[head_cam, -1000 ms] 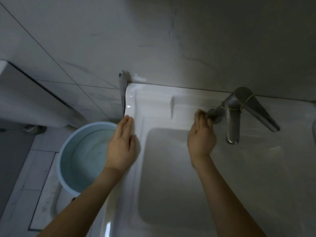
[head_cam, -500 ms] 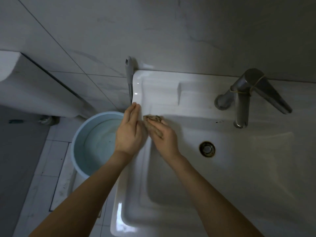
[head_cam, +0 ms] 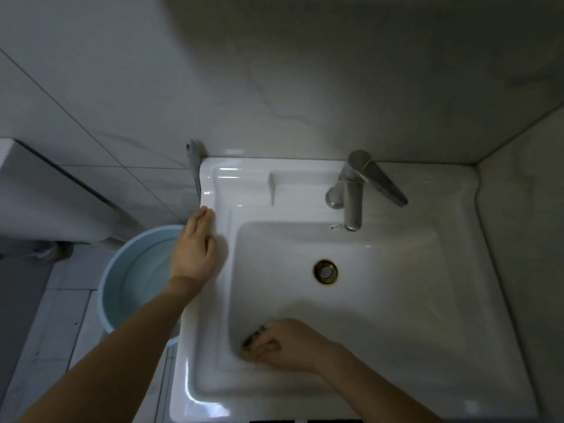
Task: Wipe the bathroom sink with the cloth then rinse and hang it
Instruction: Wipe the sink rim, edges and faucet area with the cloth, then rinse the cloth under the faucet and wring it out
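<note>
The white square sink [head_cam: 457,209] fills the middle of the head view, with a brown-ringed drain [head_cam: 325,271] in its basin. My right hand [head_cam: 290,345] is down in the basin's near left corner, pressing a small brownish cloth [head_cam: 254,341] against the porcelain. Only a bit of the cloth shows past my fingers. My left hand [head_cam: 195,248] lies flat on the sink's left rim with the fingers together and nothing in it. A grey metal tap [head_cam: 354,193] with a rubber band around its lever stands at the back.
A light blue bucket [head_cam: 122,279] stands on the tiled floor left of the sink. A grey handle [head_cam: 193,166] leans in the gap between the sink and the wall. Tiled walls close off the back and right side. A white toilet tank [head_cam: 36,193] is at far left.
My right hand has carried the cloth from the tap's base, along the basin's back left corner, down to the near left corner. My left hand stays on the left rim.
</note>
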The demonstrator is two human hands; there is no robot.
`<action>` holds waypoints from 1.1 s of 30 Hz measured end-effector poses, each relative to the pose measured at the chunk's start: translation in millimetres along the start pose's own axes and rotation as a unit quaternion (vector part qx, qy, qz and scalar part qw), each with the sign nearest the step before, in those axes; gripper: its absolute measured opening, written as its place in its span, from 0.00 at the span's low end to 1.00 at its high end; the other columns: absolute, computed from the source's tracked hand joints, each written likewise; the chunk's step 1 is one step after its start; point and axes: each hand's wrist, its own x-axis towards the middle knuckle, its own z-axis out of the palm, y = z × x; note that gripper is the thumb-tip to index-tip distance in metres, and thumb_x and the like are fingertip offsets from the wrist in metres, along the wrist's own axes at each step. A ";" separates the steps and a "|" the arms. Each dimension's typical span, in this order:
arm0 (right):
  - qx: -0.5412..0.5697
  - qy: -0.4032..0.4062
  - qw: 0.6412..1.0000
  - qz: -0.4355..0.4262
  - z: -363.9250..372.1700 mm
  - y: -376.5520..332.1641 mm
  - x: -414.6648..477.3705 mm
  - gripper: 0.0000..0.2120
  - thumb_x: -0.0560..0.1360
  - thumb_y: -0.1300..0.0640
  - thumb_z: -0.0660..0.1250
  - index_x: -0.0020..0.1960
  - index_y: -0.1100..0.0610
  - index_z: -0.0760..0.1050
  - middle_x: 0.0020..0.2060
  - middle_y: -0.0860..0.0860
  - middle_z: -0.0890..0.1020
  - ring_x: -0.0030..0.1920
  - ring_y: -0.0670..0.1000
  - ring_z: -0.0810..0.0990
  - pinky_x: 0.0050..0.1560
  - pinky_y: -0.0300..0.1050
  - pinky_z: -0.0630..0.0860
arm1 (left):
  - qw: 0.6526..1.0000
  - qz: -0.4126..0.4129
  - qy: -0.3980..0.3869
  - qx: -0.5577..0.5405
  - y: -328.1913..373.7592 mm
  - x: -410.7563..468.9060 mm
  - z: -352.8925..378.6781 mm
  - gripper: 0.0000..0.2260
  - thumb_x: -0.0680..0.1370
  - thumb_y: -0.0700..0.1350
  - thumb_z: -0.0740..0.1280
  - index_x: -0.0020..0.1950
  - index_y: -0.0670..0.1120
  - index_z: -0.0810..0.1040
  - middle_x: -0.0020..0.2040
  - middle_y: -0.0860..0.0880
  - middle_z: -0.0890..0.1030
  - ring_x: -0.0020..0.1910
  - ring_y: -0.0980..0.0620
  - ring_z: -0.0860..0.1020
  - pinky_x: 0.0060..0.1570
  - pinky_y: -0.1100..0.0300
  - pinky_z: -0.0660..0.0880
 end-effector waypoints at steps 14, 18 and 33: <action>0.491 0.466 0.730 0.093 -140.9 40.7 -147.9 0.12 0.77 0.51 0.67 0.44 0.60 0.78 0.33 0.56 0.75 0.35 0.54 0.75 0.37 0.47 0.72 | 0.920 -0.050 -0.111 -0.372 237.0 -19.1 -22.3 0.08 0.79 0.40 0.61 0.52 0.42 0.79 0.42 0.42 0.83 0.39 0.53 0.80 0.43 0.60 0.75; 0.493 0.459 0.734 0.088 -157.6 43.3 -145.3 0.11 0.76 0.50 0.68 0.46 0.58 0.79 0.37 0.56 0.78 0.39 0.54 0.78 0.41 0.49 0.76 | 0.815 -0.173 -0.173 -0.525 290.5 -1.1 11.7 0.10 0.78 0.41 0.64 0.50 0.35 0.79 0.47 0.37 0.82 0.45 0.45 0.81 0.50 0.57 0.80; 0.484 0.435 0.753 0.101 -163.4 50.7 -122.5 0.04 0.77 0.52 0.68 0.48 0.49 0.81 0.45 0.51 0.84 0.48 0.52 0.82 0.52 0.48 0.78 | 0.655 -0.286 -0.118 -0.689 320.3 27.6 7.7 0.06 0.78 0.32 0.61 0.49 0.28 0.74 0.48 0.31 0.79 0.40 0.42 0.84 0.37 0.60 0.82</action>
